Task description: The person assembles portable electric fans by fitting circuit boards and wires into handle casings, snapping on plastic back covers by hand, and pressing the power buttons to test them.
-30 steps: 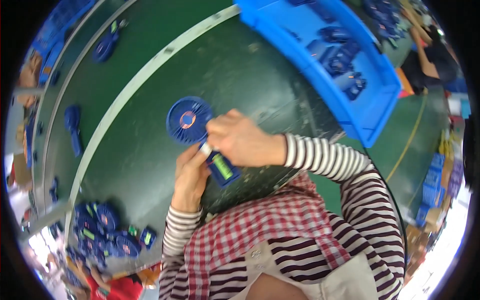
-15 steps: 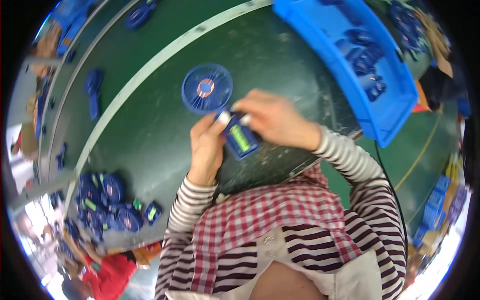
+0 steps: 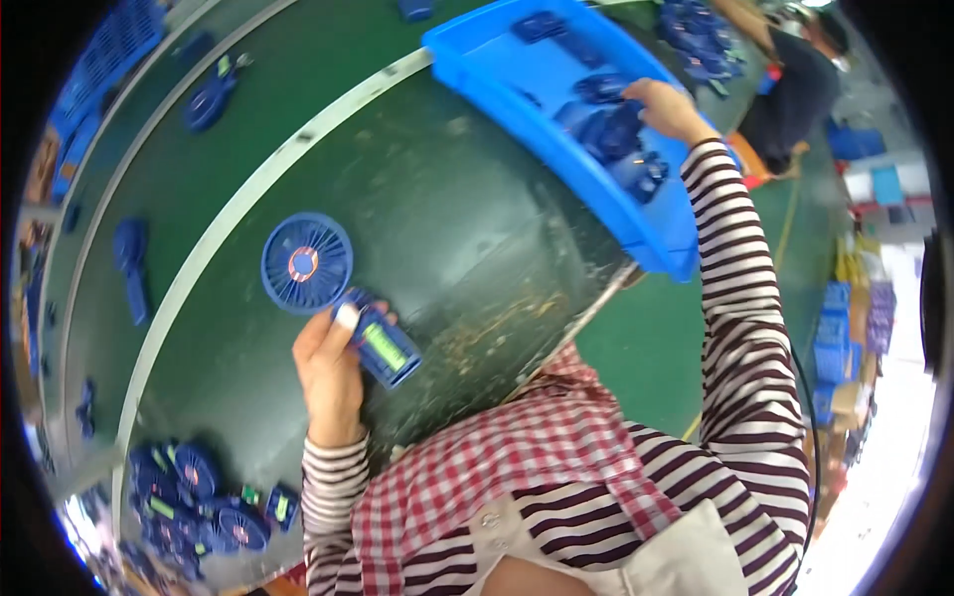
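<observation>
My left hand [image 3: 331,382] grips a handheld fan [image 3: 382,343] by its blue handle, which carries a yellow-green label. Its round caged head [image 3: 307,262] lies beyond my fingers, with an orange-and-white ring at its centre. A white piece shows by my thumb. Far to the right, my right hand [image 3: 668,109] reaches over a blue plastic bin [image 3: 542,134], fingers bent but apart. Its fingertips are at a dark blue part [image 3: 602,89] among several others in the bin; whether they touch it is hard to see.
A pile of blue fans [image 3: 179,507] is heaped at the near left of the green table [image 3: 447,219]. Past a pale curved strip [image 3: 189,268] lie more fans [image 3: 129,268]. A co-worker's dark-clothed arm [image 3: 790,94] is beyond the bin, near more blue parts [image 3: 696,40].
My right hand has left the fan and moved up and right into the bin. My left hand still holds the fan, and the whole view has shifted.
</observation>
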### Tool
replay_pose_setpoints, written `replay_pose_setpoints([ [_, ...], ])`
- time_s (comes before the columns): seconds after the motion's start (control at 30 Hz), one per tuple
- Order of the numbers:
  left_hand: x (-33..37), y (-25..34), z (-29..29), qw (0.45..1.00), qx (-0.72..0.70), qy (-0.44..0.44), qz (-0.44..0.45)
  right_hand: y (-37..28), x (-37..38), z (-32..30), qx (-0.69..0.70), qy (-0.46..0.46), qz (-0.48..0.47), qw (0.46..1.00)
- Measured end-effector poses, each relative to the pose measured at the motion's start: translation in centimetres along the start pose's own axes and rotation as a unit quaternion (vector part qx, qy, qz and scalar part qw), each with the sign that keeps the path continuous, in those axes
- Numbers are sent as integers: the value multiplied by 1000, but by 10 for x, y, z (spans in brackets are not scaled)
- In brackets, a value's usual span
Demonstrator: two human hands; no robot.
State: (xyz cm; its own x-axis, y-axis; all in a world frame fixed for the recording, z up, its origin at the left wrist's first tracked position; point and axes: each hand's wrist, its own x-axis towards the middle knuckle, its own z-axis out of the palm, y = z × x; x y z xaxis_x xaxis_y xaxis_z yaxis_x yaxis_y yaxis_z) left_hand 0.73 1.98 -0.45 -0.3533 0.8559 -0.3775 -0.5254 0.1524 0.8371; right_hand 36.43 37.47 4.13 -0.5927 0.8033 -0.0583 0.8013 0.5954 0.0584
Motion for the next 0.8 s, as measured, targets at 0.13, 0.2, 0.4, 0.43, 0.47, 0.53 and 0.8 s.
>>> replay_pose_setpoints([
  [0.13, 4, -10, -9, 999, -6, -40, -10, -17, -22, -2, -52, -86, -45, 994],
  [0.2, 7, -13, -4, 998, -25, -52, -32, -23, -30, 7, -72, -36, -87, 993],
  [0.4, 4, -14, 3, 997, -12, -42, -65, -44, -26, 4, 165, 14, 80, 983],
  [0.43, 4, -14, 5, 997, -9, -36, -70, -47, -25, 8, 199, 109, 37, 973],
  [0.47, 3, -14, 5, 997, -5, -21, -76, -61, -21, 11, 238, 197, -10, 951],
  [0.53, 5, -18, 6, 997, -4, -29, -67, -96, -24, -10, 345, 154, 15, 926],
  [0.8, 7, -22, 14, 992, -39, 27, -115, -279, -57, -12, 683, -148, -44, 714],
])
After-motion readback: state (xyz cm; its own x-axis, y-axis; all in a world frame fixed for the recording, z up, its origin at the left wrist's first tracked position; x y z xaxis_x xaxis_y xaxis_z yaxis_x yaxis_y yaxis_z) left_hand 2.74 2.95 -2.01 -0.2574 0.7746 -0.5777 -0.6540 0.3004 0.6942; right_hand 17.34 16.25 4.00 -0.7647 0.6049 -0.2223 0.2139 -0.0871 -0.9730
